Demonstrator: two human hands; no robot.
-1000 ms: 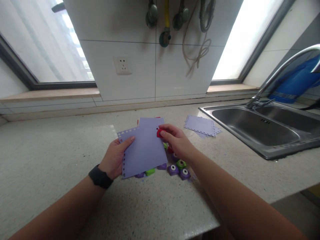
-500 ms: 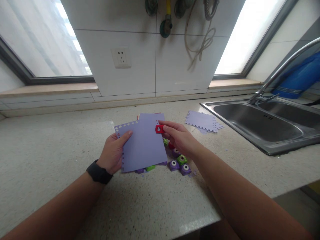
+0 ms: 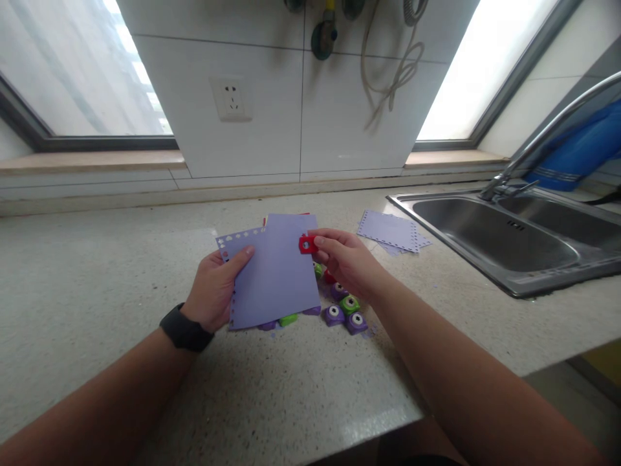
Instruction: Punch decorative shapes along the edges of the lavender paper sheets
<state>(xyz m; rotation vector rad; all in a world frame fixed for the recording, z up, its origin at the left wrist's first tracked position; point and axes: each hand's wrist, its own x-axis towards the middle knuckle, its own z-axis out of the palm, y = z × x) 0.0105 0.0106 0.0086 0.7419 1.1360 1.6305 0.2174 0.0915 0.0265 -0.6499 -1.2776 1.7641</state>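
Note:
My left hand [image 3: 217,288] grips a purple sheet of paper [image 3: 276,278] by its left side, thumb on top. Small shaped holes run along the sheet's left and upper-left edges. A red craft punch [image 3: 307,244] sits on the sheet's right edge near the upper corner, pinched by my right hand [image 3: 347,259]. Below that hand, several purple and green craft punches [image 3: 350,304] with white round tops lie on the counter. Some are partly hidden under the sheet. Behind the held sheet, more purple paper [image 3: 291,220] shows, with a bit of red at its edge.
A small pile of purple sheets with punched edges [image 3: 388,230] lies to the right, by the steel sink [image 3: 485,239] and its faucet [image 3: 548,129]. Paper scraps dot the speckled counter [image 3: 121,291]. A wall socket [image 3: 231,98] is at the back.
The whole view has shifted slightly. The sheet and the red punch keep about the same place relative to each other, both hands still holding.

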